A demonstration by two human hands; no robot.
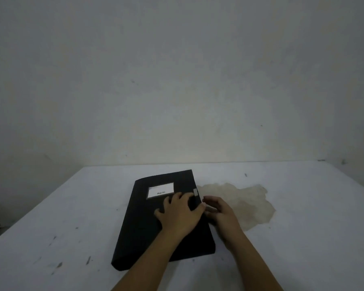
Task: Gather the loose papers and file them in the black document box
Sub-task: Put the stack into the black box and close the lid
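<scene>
The black document box [143,223] lies flat and closed on the white table [303,238], a white label [160,190] on its lid. My left hand [180,213] rests palm down on the lid near the right edge, fingers spread. My right hand [219,211] sits against the box's right side just below the small grey clasp [195,192], fingers curled at the lid's edge. No loose papers are visible.
A large yellowish stain [248,203] marks the table to the right of the box. A grey wall [177,80] rises behind the table's far edge. Small dark scuffs dot the tabletop at the front left.
</scene>
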